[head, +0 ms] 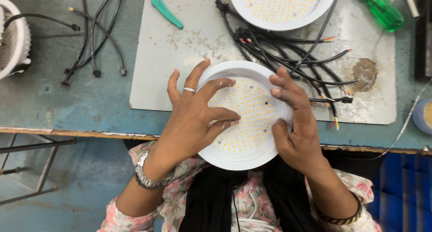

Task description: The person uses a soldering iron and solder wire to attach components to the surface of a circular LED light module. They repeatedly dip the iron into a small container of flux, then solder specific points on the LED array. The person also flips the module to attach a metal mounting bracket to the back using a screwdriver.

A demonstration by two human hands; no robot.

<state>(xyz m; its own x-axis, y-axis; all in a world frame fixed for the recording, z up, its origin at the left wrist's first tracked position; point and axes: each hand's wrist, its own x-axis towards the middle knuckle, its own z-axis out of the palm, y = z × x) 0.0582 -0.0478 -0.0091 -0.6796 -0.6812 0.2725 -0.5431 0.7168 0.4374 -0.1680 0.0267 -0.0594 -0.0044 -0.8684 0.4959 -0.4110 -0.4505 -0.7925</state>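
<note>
Both hands hold a round white lamp [245,119] at the near edge of the blue-green surface [67,106], partly over the grey mat [189,43] and partly over the person's lap. The lamp is a shallow dish with a raised white rim, and inside it lies a round board covered with rows of small yellow light dots. The left hand [193,119] lies across the left half of the lamp, its fingers [220,84] spread wide and flat on the dotted board with the thumb pressed down near the middle; one finger wears a ring, and the wrist a metal watch [146,176]. The right hand [294,133] grips the right rim, its fingers curled over the top edge and the thumb hooked at the lower edge, closed on the lamp. Just beyond the lamp a bundle of black wires [288,56] with coloured tips fans out over the mat, touching the far rim. A second lamp [281,7] of the same kind, also holding a dotted board, sits at the far edge of the mat. A green screwdriver [381,9] lies to the right, teal-handled pliers [166,11] to the left, and more loose black wires [94,34] farther left.
</note>
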